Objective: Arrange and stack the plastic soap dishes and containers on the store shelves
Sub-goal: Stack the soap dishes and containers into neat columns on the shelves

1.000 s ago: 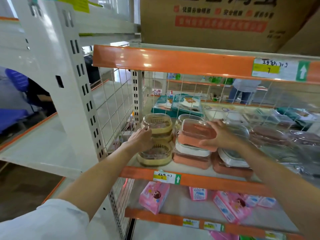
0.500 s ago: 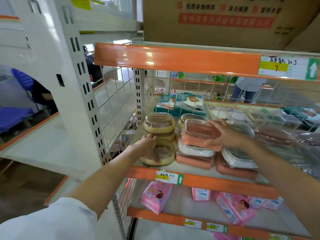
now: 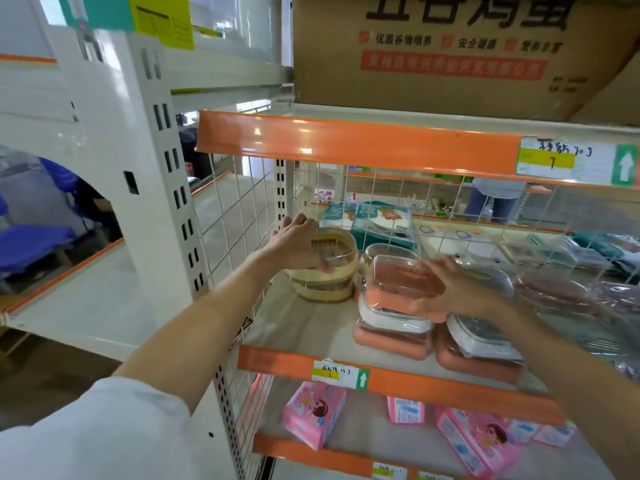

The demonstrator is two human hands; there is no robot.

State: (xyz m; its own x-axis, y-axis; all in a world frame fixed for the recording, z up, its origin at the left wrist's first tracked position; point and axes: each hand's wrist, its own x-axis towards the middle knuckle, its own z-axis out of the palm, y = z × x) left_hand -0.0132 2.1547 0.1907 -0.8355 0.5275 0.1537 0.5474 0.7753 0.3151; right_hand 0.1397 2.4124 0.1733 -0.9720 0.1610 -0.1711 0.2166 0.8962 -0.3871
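This is a shop aisle or its stockroom: white slotted metal shelving (image 3: 162, 188) with orange shelf edges (image 3: 356, 142) carries handwritten price labels (image 3: 575, 162) marked with green arrows. Wrapped plastic soap dishes (image 3: 398, 296) sit stacked on the middle shelf, pink packaged goods (image 3: 313, 412) lie on the one below, and a printed cardboard carton (image 3: 450, 53) rests on top. Wire mesh backing (image 3: 391, 199) shows more stocked shelves and another person (image 3: 495, 199) in the next aisle

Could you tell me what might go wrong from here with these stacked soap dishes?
The pink dish under the right hand tops a stack of three and overhangs the white dish beneath, so it could slide off. The yellow stack under the left hand sits skewed and might topple.
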